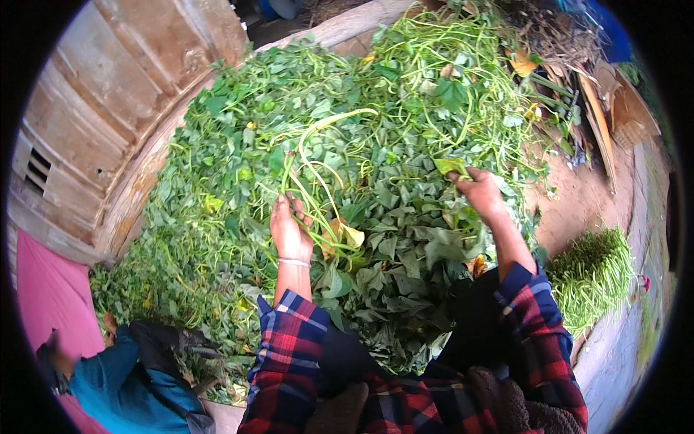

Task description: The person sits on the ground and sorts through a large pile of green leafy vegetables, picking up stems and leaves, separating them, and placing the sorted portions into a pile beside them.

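My left hand [291, 230] is closed around several long pale-green vine stems [309, 145], which arch up and forward from the fingers. Yellowed leaves [345, 233] hang from these stems just right of the wrist. Out to the right, my right hand [480, 192] pinches a yellow-green leaf [450, 166] between thumb and fingers. Beneath both hands spreads a wide heap of leafy green vines [238, 166]. Larger, darker leaves [397, 253] lie between my arms, close to my legs.
At the lower left a person in teal clothing [123, 383] sits beside the heap. A brown panelled door [108, 87] borders the left. To the right lie a stack of trimmed green stems [593, 278], bare ground [578, 192], cardboard [632, 112] and dry sticks [553, 36].
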A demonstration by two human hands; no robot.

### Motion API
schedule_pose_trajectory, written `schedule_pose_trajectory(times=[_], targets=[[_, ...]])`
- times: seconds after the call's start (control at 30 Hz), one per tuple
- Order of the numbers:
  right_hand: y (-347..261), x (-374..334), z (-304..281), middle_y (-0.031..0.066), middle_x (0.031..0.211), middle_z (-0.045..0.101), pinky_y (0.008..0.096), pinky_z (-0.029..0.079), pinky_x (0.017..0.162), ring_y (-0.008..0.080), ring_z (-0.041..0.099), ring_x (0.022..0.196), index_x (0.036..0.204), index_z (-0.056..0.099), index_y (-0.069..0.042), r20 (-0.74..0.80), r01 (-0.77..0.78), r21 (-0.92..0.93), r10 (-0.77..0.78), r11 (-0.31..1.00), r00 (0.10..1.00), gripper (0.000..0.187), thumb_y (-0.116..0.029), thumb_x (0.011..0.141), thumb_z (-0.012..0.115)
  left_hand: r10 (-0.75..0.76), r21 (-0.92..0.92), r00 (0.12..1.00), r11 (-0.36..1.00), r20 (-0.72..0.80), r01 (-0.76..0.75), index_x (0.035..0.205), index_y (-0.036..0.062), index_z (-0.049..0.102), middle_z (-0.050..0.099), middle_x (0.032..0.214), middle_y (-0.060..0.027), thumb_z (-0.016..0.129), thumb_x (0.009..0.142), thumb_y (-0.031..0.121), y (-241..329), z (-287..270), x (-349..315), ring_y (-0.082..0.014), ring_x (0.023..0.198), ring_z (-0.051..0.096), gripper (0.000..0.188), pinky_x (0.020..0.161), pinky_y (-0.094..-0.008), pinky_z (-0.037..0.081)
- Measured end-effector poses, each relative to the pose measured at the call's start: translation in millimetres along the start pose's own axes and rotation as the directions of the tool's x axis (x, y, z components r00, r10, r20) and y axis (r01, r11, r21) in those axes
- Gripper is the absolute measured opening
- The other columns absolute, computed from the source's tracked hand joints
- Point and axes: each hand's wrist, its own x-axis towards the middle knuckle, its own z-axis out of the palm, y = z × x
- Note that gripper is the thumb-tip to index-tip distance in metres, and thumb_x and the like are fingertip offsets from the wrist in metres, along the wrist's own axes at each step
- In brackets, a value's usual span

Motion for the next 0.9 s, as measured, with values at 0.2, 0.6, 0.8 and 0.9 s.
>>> schedule_pose_trajectory(times=[0.2,0.6,0.8,0.9], targets=[[-6,-3,46,0.0005,0.085,0.064,0.0236,0.043,0.066,0.0086,0.052,0.069,0.107,0.064,-0.008,0.176,-0.055,0.315,-0.001,0.948,0.984,0.025,-0.02,0.086,0.061,-0.321,0.118,0.9,0.947,0.294,0.299,0.095,0.0088,0.051,0.047,0.066,0.0021,0.047,0.093,0.03,-34,37,-42,-0.0053,0.055,0.04,0.022,0.044,-0.0184,0.032],[-15,-10,77,0.0026,0.079,0.061,0.0238,0.044,0.051,0.0105,0.054,0.06,0.106,0.057,-0.001,0.476,-0.177,0.657,-0.221,0.733,0.851,0.025,-0.019,0.089,0.056,-0.573,0.273,0.739,0.819,0.355,0.504,0.091,0.0082,0.05,0.046,0.06,0.0013,0.044,0.094,0.03,-44,55,-68,-0.0061,0.047,0.039,0.023,0.039,-0.0187,0.03],[2,18,54,0.0078,0.088,0.065,0.0276,0.047,0.076,0.0162,0.059,0.084,0.099,0.064,-0.007,0.161,0.354,0.047,-0.357,0.934,0.92,0.017,-0.009,0.083,0.06,-0.566,0.295,0.736,0.823,0.371,0.485,0.09,0.0079,0.05,0.045,0.059,0.0013,0.043,0.094,0.029,-35,47,-64,-0.0068,0.044,0.037,0.022,0.038,-0.0191,0.03],[46,61,10,0.0048,0.087,0.066,0.0277,0.048,0.072,0.0151,0.058,0.079,0.098,0.065,-0.007,-0.285,0.264,0.319,-0.173,0.91,0.943,0.015,-0.014,0.087,0.057,-0.501,0.251,0.806,0.863,0.315,0.438,0.089,0.0082,0.051,0.047,0.059,0.001,0.043,0.094,0.028,-28,41,-58,-0.0057,0.043,0.038,0.022,0.037,-0.0185,0.03]])
